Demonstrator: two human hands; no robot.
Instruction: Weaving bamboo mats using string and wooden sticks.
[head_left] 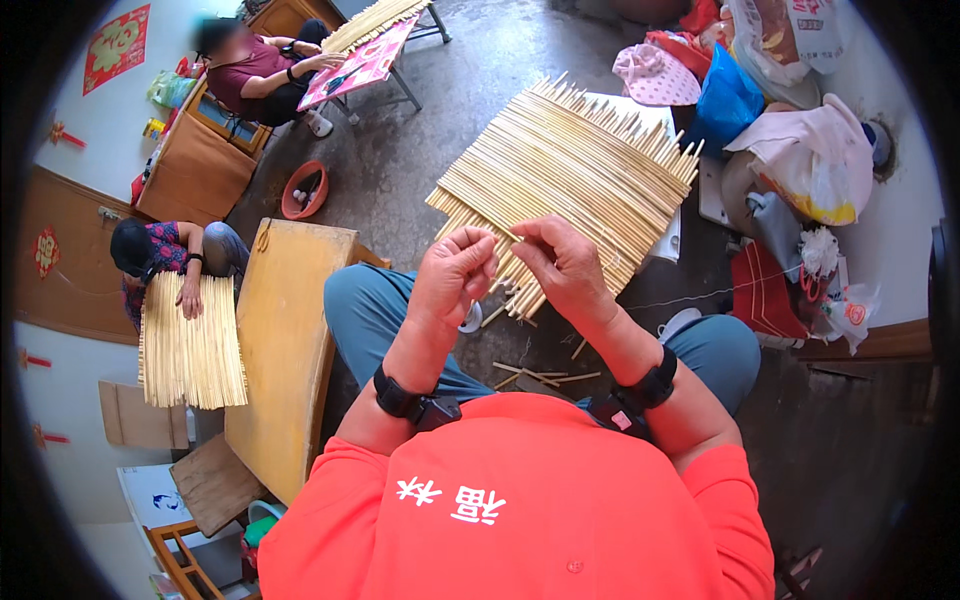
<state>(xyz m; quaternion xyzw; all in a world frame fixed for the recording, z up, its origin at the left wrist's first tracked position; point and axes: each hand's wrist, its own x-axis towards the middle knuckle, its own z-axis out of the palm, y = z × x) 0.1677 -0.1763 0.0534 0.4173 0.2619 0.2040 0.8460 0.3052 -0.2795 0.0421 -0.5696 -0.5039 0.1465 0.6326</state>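
Observation:
A mat of pale yellow stalks [570, 180], laid side by side with uneven ends, spreads in front of my knees. Over its near edge, my left hand [460, 272] is closed, thumb pressed against curled fingers. Just to its right, my right hand [562, 262] pinches thumb and forefinger together. Whatever either hand grips is too small to make out. A thin white thread [700, 297] runs from near my right hand toward the bags at the right. Below my hands, several short cut stalk pieces [540, 378] lie on the floor.
A yellow wooden table [285, 330] stands to my left. Beyond it one person handles another stalk mat [190, 340]; a second person sits at a pink-topped table [365, 65]. An orange basin [305, 190] rests on the floor. Bags [725, 100] and a red bag [765, 290] crowd the right.

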